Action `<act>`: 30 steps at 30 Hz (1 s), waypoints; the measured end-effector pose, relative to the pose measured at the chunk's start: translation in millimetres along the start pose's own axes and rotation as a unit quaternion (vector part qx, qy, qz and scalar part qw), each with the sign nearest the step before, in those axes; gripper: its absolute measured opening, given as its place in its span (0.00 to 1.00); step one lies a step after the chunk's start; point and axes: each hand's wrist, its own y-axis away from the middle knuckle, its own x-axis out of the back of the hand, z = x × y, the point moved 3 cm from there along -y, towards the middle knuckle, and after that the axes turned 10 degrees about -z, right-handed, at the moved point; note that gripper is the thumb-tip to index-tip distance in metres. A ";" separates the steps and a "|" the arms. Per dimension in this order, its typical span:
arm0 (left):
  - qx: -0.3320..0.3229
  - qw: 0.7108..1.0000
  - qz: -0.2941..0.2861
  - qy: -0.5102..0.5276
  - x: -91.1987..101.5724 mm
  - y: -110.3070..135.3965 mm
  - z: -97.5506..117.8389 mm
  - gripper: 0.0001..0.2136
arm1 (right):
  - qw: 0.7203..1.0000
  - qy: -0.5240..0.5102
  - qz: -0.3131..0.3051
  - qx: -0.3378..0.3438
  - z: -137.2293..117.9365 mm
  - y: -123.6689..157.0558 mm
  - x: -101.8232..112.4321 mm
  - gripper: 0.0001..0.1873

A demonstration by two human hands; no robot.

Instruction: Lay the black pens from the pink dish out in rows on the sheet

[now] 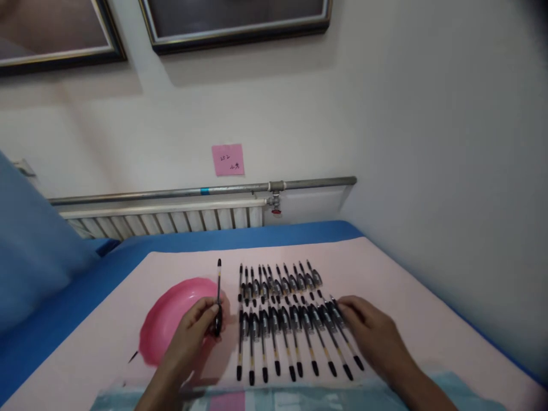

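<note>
In the head view, my left hand point(200, 322) is closed around a capped black pen point(219, 282), held upright at the right edge of a pink bowl point(148, 328). My right hand point(371, 326) is at the right end of a front row of pens point(286, 348), its fingertips against the last dark cap point(336, 313). Whether those fingers grip the cap or only touch it, I cannot tell. Behind that row lies a second row of pens point(277, 282) with loose black caps beside them.
A pink sheet point(188, 262) covers the blue-edged table point(257, 232). A small dark thin piece point(133, 357) lies left of the bowl. Teal plastic point(334, 397) runs along the near edge. Behind stand a radiator point(171, 222) and a pipe point(317, 184); a wall rises at right.
</note>
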 end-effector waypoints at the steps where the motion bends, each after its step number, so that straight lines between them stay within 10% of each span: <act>1: 0.004 0.996 -0.025 0.080 -14.9 1.3 3.0 0.14 | 1.000 -0.018 -0.017 0.017 -4.2 2.5 -2.9 0.10; 6: 0.033 0.967 -0.161 0.195 -88.7 6.4 20.6 0.13 | 0.979 -0.171 -0.106 0.018 -15.9 15.9 -18.7 0.11; 11: 0.069 0.946 -0.254 0.187 -145.7 2.5 14.3 0.12 | 0.862 -0.471 -0.169 -0.077 -20.3 24.4 -24.9 0.19; 14: 0.097 0.940 -0.282 0.168 -165.3 1.4 0.2 0.12 | 0.846 -0.496 -0.154 -0.119 -19.3 25.9 -22.8 0.15; 22: 0.202 0.908 -0.274 0.245 -161.0 6.2 -24.8 0.17 | 0.839 -0.489 -0.169 -0.169 -11.5 26.0 -43.3 0.15; 30: 0.253 0.882 -0.282 0.280 -151.7 7.1 -20.5 0.16 | 0.823 -0.528 0.022 -0.208 22.5 -2.7 -9.3 0.17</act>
